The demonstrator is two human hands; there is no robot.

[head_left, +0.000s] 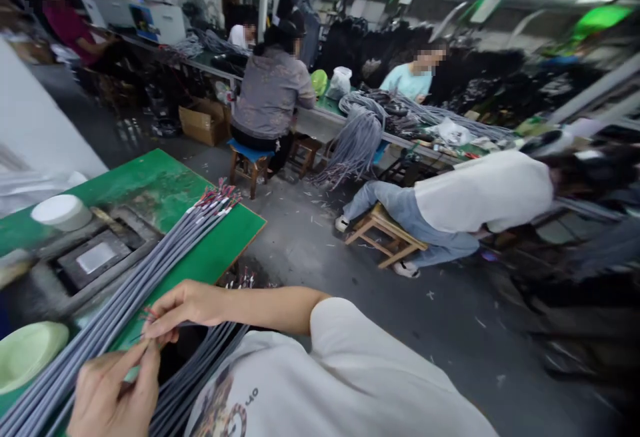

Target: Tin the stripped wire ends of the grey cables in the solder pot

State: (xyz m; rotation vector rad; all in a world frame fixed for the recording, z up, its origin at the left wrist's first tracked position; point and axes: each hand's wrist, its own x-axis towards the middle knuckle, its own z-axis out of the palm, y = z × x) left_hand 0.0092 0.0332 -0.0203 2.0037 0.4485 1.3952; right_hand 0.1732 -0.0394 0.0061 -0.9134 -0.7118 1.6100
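My right hand (187, 307) reaches in from the right, its fingers closed around the end of a grey cable, with thin red wires (149, 313) sticking out between them. My left hand (117, 387) is pinched against the right fingertips, on the fine wire ends; most of these are hidden by the fingers. Beside both hands lies a bundle of grey cables (150, 270) slanting across the green table (235, 227), with stripped coloured ends (220, 197) at the far end. More grey cables (200, 360) hang below my hands, by my shirt.
On the table are a dark metal fixture (95, 257), a white round lid (61, 212) and a pale green bowl (33, 354). Across the floor, several people sit at a long bench with cable piles (357, 134). A wooden stool (385, 230) and a cardboard box (204, 121) stand there.
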